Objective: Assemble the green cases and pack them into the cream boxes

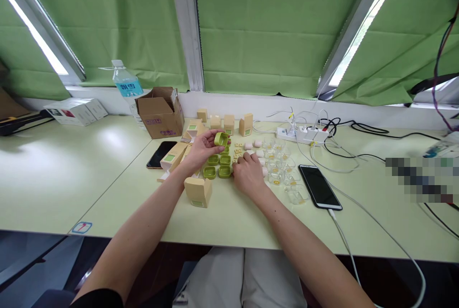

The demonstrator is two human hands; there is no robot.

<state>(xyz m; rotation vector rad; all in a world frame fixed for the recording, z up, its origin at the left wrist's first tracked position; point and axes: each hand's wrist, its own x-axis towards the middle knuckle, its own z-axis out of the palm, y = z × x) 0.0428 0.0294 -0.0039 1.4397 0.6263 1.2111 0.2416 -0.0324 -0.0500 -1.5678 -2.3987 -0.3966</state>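
My left hand [206, 148] is closed on a small green plastic case [222, 139], held above the table with its open side tilted toward me. Below it, several more green cases [224, 171] stand in rows. My right hand [248, 174] is lowered to the table with its fingers curled together beside small yellow pieces [238, 150]. Whatever its fingertips may hold is hidden. White cylinders [257, 144] sit just past that hand, and several clear plastic covers [276, 176] with yellow bits inside lie to their right.
Cream paper boxes [198, 192] stand around the left forearm and at the back. Behind are a cardboard carton [159, 114] and a water bottle [125, 81]. A dark phone [163, 154] lies left, a charging phone [320, 187] right, near a cabled power strip [304, 134].
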